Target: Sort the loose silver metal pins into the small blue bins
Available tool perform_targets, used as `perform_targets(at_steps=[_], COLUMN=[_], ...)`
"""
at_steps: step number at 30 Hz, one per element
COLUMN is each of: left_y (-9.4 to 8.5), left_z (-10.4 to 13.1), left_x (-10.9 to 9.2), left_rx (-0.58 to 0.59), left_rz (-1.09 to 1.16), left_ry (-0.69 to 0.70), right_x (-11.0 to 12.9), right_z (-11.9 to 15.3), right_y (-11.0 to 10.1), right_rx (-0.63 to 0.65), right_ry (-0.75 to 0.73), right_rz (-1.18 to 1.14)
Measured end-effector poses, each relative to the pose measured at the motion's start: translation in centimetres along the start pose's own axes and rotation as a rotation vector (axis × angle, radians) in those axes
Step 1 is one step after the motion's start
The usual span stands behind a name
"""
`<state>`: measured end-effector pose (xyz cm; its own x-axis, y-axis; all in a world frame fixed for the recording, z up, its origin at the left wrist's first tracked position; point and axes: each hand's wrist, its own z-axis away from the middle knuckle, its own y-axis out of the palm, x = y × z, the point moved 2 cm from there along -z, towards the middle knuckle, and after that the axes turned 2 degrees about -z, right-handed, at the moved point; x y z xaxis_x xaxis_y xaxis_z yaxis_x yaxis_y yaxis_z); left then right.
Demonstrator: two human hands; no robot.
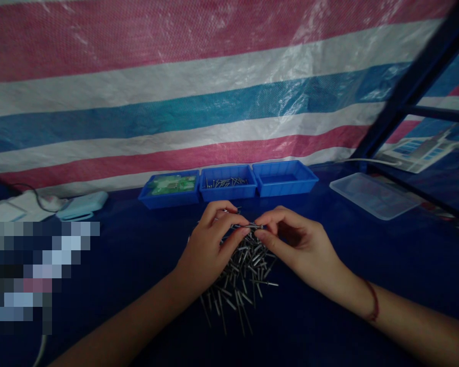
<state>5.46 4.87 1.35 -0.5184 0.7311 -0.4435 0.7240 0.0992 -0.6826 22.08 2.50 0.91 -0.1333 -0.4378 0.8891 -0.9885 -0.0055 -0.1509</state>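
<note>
Centrally, bare left hand [206,247] and bare right hand [309,247] closely pinch one slim silvery metal pin [254,226], which slack fingertips could drop onto the tangled metal heap [252,255].

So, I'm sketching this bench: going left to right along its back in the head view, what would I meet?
White items that are hard to make out, a pale blue case, a blue tray of green packets, a second tray with metal pins, a third tray, a translucent plastic piece.
</note>
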Motion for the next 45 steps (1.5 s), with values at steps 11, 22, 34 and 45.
perform_targets(at_steps=[11,22,34,45], left_y=[0.3,-1.7,-4.2,-4.2], left_z=[0.1,0.0,2.0,2.7], left_x=[0.3,-0.6,3.1,4.1], left_rx=[0.120,0.256,0.249,0.251], left_rz=[0.019,-0.051,-0.266,-0.260], left_ry=[0.063,0.138,0.065,0.035], right_x=[0.4,1.7,0.3,0.8], right_z=[0.3,0.0,-10.0,-8.9], right_y=[0.0,-0.5,2.6,3.0], right_rx=[0.058,0.181,0.090,0.176], right_ry=[-0.106,-0.390,-0.313,-0.240], right_rz=[0.147,0.424,0.981,0.991])
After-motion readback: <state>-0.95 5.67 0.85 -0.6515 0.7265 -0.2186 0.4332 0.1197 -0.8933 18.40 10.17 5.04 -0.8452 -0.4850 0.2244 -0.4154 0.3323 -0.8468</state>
